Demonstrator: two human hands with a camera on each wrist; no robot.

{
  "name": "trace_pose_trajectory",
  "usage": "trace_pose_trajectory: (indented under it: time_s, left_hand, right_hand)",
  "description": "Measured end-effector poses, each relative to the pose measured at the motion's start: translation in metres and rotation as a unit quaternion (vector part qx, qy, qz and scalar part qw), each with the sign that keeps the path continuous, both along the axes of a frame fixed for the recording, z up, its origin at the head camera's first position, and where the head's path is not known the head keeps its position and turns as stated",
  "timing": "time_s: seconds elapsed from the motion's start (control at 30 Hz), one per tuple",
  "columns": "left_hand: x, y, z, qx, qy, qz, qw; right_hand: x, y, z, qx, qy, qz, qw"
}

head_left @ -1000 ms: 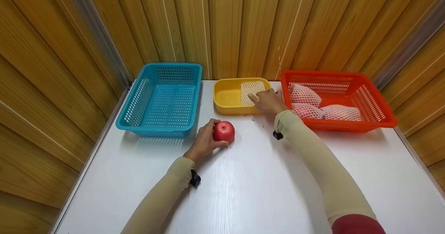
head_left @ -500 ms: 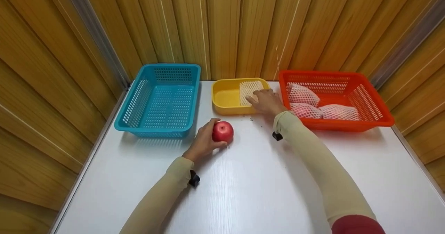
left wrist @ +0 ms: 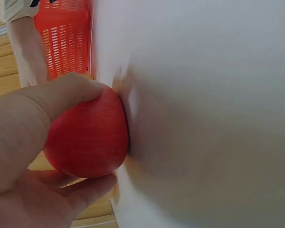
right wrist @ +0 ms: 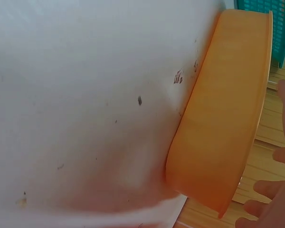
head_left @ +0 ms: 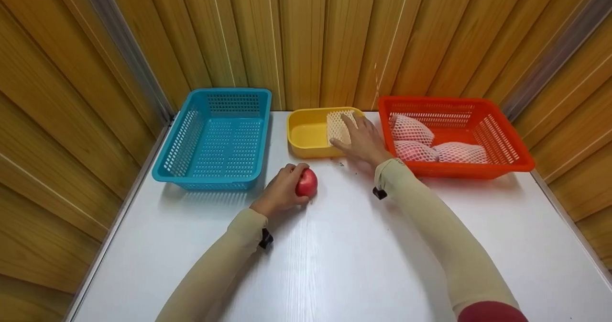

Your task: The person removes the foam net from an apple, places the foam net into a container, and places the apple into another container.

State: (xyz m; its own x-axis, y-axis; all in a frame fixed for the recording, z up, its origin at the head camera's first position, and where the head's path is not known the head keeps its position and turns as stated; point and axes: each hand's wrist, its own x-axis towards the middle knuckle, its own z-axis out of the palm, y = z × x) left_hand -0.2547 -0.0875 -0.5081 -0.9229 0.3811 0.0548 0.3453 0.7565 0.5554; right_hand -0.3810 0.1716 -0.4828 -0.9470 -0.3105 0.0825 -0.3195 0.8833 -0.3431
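My left hand (head_left: 278,191) grips a red apple (head_left: 307,183) low over the white table, thumb on the near side and fingers on the far side. In the left wrist view, the apple (left wrist: 90,137) has its base right at the tabletop. My right hand (head_left: 363,141) is spread over the right end of a yellow oval container (head_left: 308,134). Under its fingers lies a white foam fruit net (head_left: 336,127), partly covered by the hand. From the right wrist, the hand (right wrist: 278,194) shows several separated fingers above the container's rim.
A blue perforated basket (head_left: 263,135) stands at the back left. To the right, a red basket (head_left: 514,145) holds several net-wrapped fruits (head_left: 461,153). Wood-patterned walls (head_left: 306,39) close off the back and sides of the table.
My right hand has shifted slightly left over the foam net, its fingers spreading wider. The left hand has turned further over the apple, covering more of it. The view has drifted slightly.
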Motion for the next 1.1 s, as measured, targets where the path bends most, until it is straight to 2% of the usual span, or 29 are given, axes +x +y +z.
trace_pose_trajectory:
  time_s: [0.17,0.33,0.47,0.63,0.7,0.9,1.1]
  left_hand:
    - [-0.004,0.000,0.010,-0.014,-0.026,0.004,0.9996]
    - [-0.004,-0.003,0.022,0.006,-0.026,-0.010,0.9996]
    - [-0.001,-0.007,0.032,0.033,-0.008,-0.034,0.9989]
    - [0.002,-0.012,0.047,0.040,0.040,-0.049,0.9972]
    - [0.003,-0.014,0.054,0.034,0.056,-0.047,0.9968]
    - [0.007,-0.021,0.070,0.020,0.074,-0.025,0.9967]
    - [0.007,-0.035,0.086,0.033,0.059,-0.002,0.9977]
  right_hand:
    - [0.006,-0.006,-0.001,-0.003,0.009,0.004,0.9999]
    - [0.015,-0.011,-0.003,0.003,0.022,0.021,0.9995]
    - [0.024,-0.014,-0.006,-0.007,0.038,0.046,0.9982]
    - [0.036,-0.019,-0.007,0.000,0.055,0.074,0.9958]
    - [0.040,-0.022,-0.006,0.002,0.056,0.083,0.9950]
    - [0.053,-0.028,-0.002,-0.001,0.048,0.098,0.9940]
    - [0.062,-0.033,-0.001,0.001,0.051,0.112,0.9925]
